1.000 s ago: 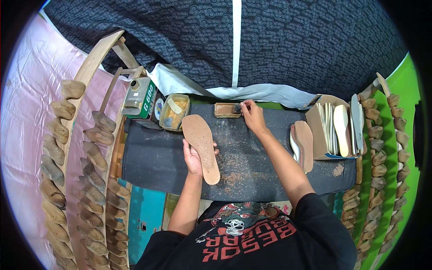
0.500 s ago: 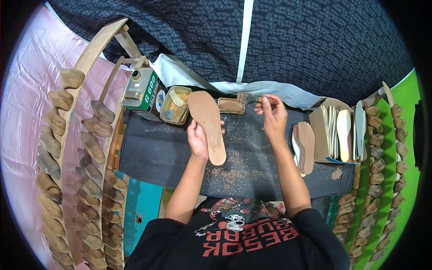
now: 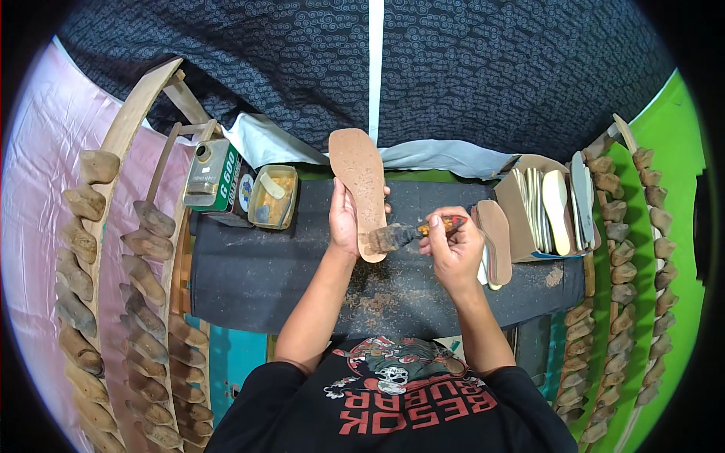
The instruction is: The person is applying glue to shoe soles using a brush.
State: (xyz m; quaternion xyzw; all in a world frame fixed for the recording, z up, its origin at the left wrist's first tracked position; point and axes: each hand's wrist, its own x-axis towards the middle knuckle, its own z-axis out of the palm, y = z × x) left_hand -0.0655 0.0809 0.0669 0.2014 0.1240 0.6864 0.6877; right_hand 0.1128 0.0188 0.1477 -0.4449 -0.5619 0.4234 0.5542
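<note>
My left hand (image 3: 345,223) is closed around a tan, speckled shoe insole (image 3: 358,170), holding it raised above the table with its wide end pointing away from me. In my right hand (image 3: 457,253) is a paintbrush (image 3: 405,237), pinched by its orange and dark handle. The brush's worn bristles lie against the narrow heel end of the insole, on its right side. The fingers of my left hand show partly at the insole's right edge.
A dark cloth-covered table (image 3: 310,264) carries brown shavings. At left stand a metal can (image 3: 214,177) and a yellowish tub (image 3: 273,198). To the right are stacked insoles (image 3: 495,238) and a cardboard box (image 3: 521,215) of insoles. Racks of wooden shoe lasts (image 3: 149,278) flank both sides.
My right hand has brought the brush down and left, from beside the small tray onto the insole's heel. The insole is farther up in view, and the tray no longer shows.
</note>
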